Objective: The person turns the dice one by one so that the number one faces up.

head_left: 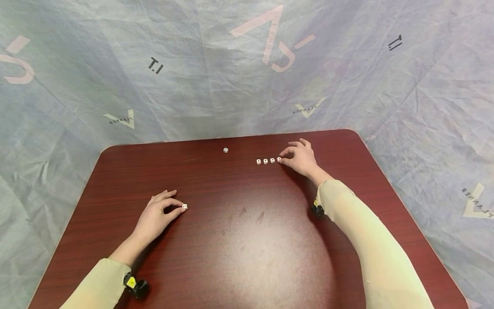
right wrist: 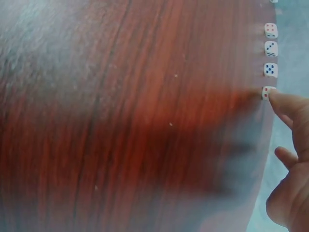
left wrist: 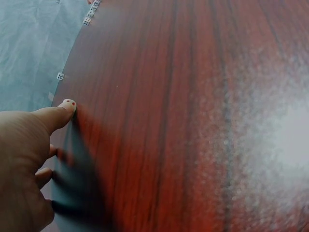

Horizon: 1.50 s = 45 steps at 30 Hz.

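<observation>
My left hand [head_left: 156,216] pinches a white die [head_left: 185,207] between thumb and forefinger, over the left part of the table. Red pips show on that die in the left wrist view. At the far right, my right hand [head_left: 301,159] pinches another white die [head_left: 279,159] at the right end of a short row. Three more dice [head_left: 265,161] stand in line to its left, evenly spaced. Blue and red pips mark them in the right wrist view. A single die [head_left: 225,150] lies apart, farther left near the back edge.
The dark red wooden table [head_left: 231,184] has rounded back corners and a bright glare patch toward its front. Grey printed fabric [head_left: 185,86] hangs behind it and along both sides. A black device with a yellow label [head_left: 135,286] is strapped to each wrist.
</observation>
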Tool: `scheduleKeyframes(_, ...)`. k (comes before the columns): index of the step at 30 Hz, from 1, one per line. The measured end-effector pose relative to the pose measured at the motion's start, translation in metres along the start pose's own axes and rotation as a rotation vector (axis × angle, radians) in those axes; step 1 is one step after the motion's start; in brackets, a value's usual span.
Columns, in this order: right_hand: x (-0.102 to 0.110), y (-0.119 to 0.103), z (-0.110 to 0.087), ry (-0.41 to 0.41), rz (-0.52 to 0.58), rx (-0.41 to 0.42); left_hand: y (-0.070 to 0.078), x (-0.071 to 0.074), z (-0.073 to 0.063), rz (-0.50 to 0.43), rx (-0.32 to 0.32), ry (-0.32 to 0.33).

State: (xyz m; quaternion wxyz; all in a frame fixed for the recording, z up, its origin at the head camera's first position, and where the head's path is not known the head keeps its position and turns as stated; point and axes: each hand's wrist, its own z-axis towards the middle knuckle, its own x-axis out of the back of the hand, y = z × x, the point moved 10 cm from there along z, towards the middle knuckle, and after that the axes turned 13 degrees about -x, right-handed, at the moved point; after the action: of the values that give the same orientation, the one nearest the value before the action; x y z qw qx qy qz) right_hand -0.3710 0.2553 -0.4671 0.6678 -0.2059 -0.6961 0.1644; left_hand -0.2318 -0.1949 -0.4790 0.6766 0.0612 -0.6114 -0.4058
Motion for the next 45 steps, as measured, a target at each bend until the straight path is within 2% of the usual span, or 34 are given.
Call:
scheduleKeyframes(10, 0.019, -0.004, -0.01, -0.001, -0.035, 0.018, 0.001, 0.0, 0.0, 0.004, -0.003, -0.006)
scheduleKeyframes(20, 0.026, -0.03, -0.031, -0.007, -0.063, 0.097, -0.002, -0.001, 0.0, 0.003, -0.003, -0.011)
scheduleKeyframes(35, 0.024, -0.067, -0.055, -0.03, -0.029, 0.161, -0.003, -0.001, 0.001, 0.003, -0.013, -0.004)
scheduleKeyframes(40, 0.017, -0.088, -0.062, -0.066, 0.007, 0.216, -0.002, -0.001, 0.001, 0.002, -0.011, -0.005)
scheduleKeyframes(45, 0.002, -0.116, -0.066, -0.117, 0.003, 0.273, -0.001, 0.0, 0.0, -0.003, -0.006, -0.006)
